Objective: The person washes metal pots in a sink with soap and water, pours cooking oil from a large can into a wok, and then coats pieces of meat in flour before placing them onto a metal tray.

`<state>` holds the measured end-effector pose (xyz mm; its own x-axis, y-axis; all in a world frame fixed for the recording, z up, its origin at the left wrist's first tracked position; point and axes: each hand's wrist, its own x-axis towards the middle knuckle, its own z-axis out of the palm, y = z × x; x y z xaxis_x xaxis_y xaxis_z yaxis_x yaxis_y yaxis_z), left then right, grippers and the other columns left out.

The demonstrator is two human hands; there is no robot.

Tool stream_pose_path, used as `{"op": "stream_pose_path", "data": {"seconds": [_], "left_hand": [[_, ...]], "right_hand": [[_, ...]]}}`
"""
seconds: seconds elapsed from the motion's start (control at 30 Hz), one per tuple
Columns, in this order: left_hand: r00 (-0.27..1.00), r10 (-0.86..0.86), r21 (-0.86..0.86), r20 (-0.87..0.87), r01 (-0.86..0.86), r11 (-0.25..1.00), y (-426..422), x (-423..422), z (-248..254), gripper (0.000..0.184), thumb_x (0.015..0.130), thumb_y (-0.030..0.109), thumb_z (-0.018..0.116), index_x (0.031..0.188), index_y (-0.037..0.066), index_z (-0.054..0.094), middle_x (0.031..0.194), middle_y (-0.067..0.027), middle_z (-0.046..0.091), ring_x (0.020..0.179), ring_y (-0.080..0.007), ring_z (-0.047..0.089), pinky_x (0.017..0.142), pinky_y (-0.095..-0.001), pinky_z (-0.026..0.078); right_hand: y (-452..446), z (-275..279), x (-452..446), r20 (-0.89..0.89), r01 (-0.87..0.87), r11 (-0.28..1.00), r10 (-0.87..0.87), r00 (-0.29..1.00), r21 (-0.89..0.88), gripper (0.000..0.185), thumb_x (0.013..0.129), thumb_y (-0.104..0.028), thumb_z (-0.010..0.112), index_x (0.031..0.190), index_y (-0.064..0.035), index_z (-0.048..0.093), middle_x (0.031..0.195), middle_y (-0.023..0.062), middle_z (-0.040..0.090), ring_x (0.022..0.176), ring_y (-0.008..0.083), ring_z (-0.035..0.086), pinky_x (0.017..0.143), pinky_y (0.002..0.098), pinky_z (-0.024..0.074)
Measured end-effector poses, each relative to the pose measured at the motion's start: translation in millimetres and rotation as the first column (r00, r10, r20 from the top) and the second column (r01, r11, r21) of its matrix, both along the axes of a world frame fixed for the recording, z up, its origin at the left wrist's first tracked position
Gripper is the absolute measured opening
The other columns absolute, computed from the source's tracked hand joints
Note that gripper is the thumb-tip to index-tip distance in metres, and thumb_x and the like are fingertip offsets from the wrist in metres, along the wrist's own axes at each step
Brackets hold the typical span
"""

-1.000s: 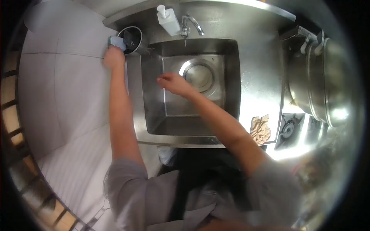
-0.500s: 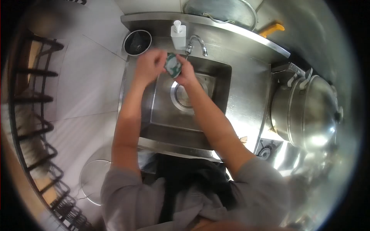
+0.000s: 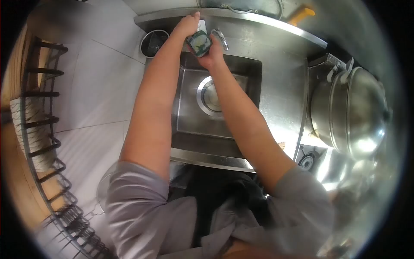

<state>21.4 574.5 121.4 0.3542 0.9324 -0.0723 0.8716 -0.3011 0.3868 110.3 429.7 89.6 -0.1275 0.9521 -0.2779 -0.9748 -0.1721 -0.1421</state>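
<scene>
My right hand (image 3: 211, 55) holds a palm-sized green scrubbing sponge (image 3: 199, 43) with pale patches on its upper face, above the back edge of the sink. My left hand (image 3: 188, 25) is closed over the top of the white soap dispenser (image 3: 202, 26), hiding its pump. Only a strip of the bottle's body shows, just behind the sponge. The chrome faucet (image 3: 221, 39) stands right beside my right hand, partly covered by it.
Below my hands lies the steel sink (image 3: 202, 131) with a round drain strainer (image 3: 210, 96). A dark round container (image 3: 154, 42) stands at the back left. Large steel pots (image 3: 351, 113) are on the right. A yellow handle (image 3: 302, 15) shows at the back, and a black wire rack (image 3: 42, 94) at the left.
Both hands have moved away from me, toward the back of the counter. My left hand has left the sponge's side and come onto the soap dispenser; the sponge stays in my right hand.
</scene>
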Motion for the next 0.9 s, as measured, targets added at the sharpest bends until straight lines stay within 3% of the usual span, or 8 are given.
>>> {"op": "stream_pose_path", "data": {"seconds": [0.17,0.23,0.3,0.4,0.5,0.53,0.63,0.9], "left_hand": [[0.984,-0.138,-0.136,-0.112,0.123,0.983,-0.7,-9.4,35.7,0.077,0.102,0.061,0.027,0.114,-0.004,0.067,0.114,-0.0280,0.067,0.113,-0.0400,0.062,0.099,-0.0478,0.044],[0.977,-0.195,0.326,-0.090,0.213,0.921,2.3,-26.5,6.2,0.040,0.100,0.019,0.037,0.132,0.002,0.053,0.122,-0.0316,0.060,0.114,-0.0466,0.057,0.099,-0.0519,0.046],[0.821,0.127,0.191,0.557,-0.275,0.942,-41.7,-50.9,-16.1,0.065,0.101,0.056,0.039,0.111,-0.002,0.067,0.096,-0.0237,0.069,0.094,-0.0345,0.066,0.089,-0.0432,0.049],[0.742,0.445,-0.002,0.502,-0.513,0.858,-186.3,-54.1,-72.7,0.041,0.102,0.037,0.050,0.102,-0.002,0.060,0.101,-0.0278,0.066,0.101,-0.0435,0.064,0.086,-0.0513,0.047],[0.679,0.734,-0.466,0.026,-0.641,0.609,-284.7,-49.3,-250.3,0.079,0.097,0.064,0.043,0.141,-0.001,0.045,0.145,-0.0264,0.047,0.133,-0.0420,0.046,0.109,-0.0514,0.038],[0.591,0.806,-0.537,-0.032,-0.691,0.485,-308.0,-39.5,-266.6,0.084,0.096,0.068,0.042,0.144,0.000,0.042,0.145,-0.0260,0.046,0.131,-0.0417,0.048,0.108,-0.0531,0.039],[0.144,0.980,-0.989,0.134,0.078,0.124,-319.7,-73.6,-344.4,0.091,0.091,0.073,0.049,0.145,0.002,0.040,0.141,-0.0228,0.050,0.128,-0.0390,0.050,0.100,-0.0578,0.045],[0.405,0.896,-0.909,0.184,-0.277,0.312,-284.0,-82.3,-378.0,0.040,0.095,0.026,0.064,0.115,-0.009,0.058,0.107,-0.0191,0.066,0.082,-0.0332,0.070,0.064,-0.0461,0.060]], "right_hand": [[-26.9,-25.5,10.7,0.008,-0.042,0.999,0.042,0.999,-0.014,0.043,0.104,-0.032,0.042,0.131,0.0010,0.050,0.129,0.0191,0.058,0.118,0.0365,0.058,0.100,0.0549,0.0494],[-49.1,-56.9,21.4,0.143,-0.081,0.994,0.091,0.986,-0.075,0.037,0.102,-0.026,0.049,0.127,0.0012,0.053,0.123,0.0178,0.062,0.113,0.0352,0.061,0.098,0.0533,0.0511],[-84.2,-110.1,38.3,0.289,-0.064,0.969,0.134,0.948,-0.240,0.027,0.094,-0.024,0.064,0.108,-0.0013,0.064,0.100,0.0118,0.068,0.087,0.0253,0.069,0.078,0.0392,0.0585],[-134.6,-177.9,58.7,0.659,0.024,0.844,0.401,0.636,-0.536,0.039,0.093,-0.030,0.058,0.118,0.0002,0.063,0.108,0.0123,0.067,0.099,0.0282,0.066,0.088,0.0432,0.0526],[-146.0,-224.2,38.7,0.649,0.057,0.705,0.614,0.449,-0.707,0.054,0.094,-0.037,0.057,0.130,0.0037,0.057,0.120,0.0151,0.067,0.107,0.0307,0.064,0.091,0.0436,0.0491],[-146.1,-242.0,26.5,0.743,-0.024,0.744,0.668,0.039,-0.668,0.056,0.098,-0.039,0.047,0.137,-0.0001,0.052,0.131,0.0182,0.062,0.117,0.0353,0.060,0.097,0.0454,0.0473],[-163.2,-318.4,-38.9,0.801,-0.245,0.824,0.353,-0.484,-0.511,0.050,0.097,-0.024,0.044,0.144,-0.0050,0.046,0.134,0.0224,0.057,0.125,0.0364,0.054,0.100,0.0486,0.0468],[-264.0,-311.1,57.4,0.376,-0.461,0.734,-0.296,-0.878,-0.498,0.057,0.090,-0.014,0.048,0.147,-0.0073,0.041,0.148,0.0181,0.042,0.138,0.0453,0.038,0.117,0.0549,0.0268]]}}
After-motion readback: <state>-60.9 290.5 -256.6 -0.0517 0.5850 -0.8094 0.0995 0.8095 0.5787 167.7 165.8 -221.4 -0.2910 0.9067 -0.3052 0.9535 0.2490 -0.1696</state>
